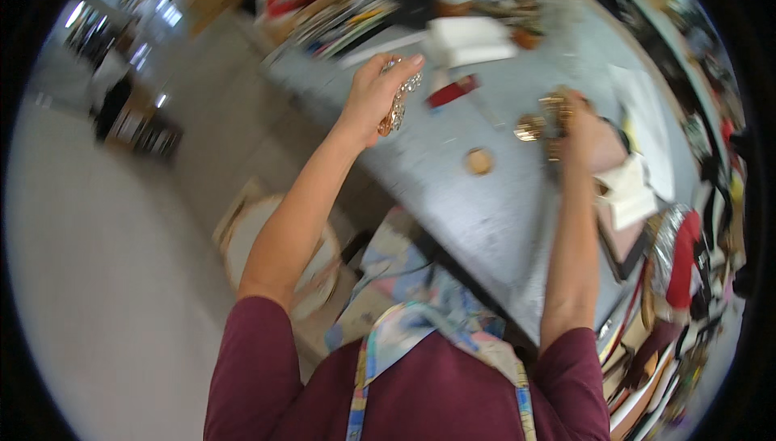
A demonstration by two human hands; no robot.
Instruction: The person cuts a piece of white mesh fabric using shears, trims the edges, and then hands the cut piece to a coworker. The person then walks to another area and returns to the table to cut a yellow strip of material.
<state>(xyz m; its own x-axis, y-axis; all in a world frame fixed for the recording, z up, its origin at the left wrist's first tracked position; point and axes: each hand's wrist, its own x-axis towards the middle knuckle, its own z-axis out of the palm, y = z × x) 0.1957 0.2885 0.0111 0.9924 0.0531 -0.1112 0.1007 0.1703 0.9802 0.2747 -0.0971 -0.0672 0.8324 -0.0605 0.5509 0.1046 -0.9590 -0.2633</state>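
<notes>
My left hand is closed round a cluster of shiny metal pieces, silver and copper-gold in colour, raised by the table's left edge. The thumb lies along its upper side. Over the right part of the table, my right hand is closed at several gold-coloured round metal pieces; blur partly hides its fingers. Just left of them is a gold disc, touching or very near the group. Farther left and nearer me, another flat round piece lies alone on the grey table.
A red-handled tool lies mid-table, with a white block-like bundle behind it. Cream cloth or paper rests on a pinkish board at right. A round stool stands left of the table. Boxes stand on the floor.
</notes>
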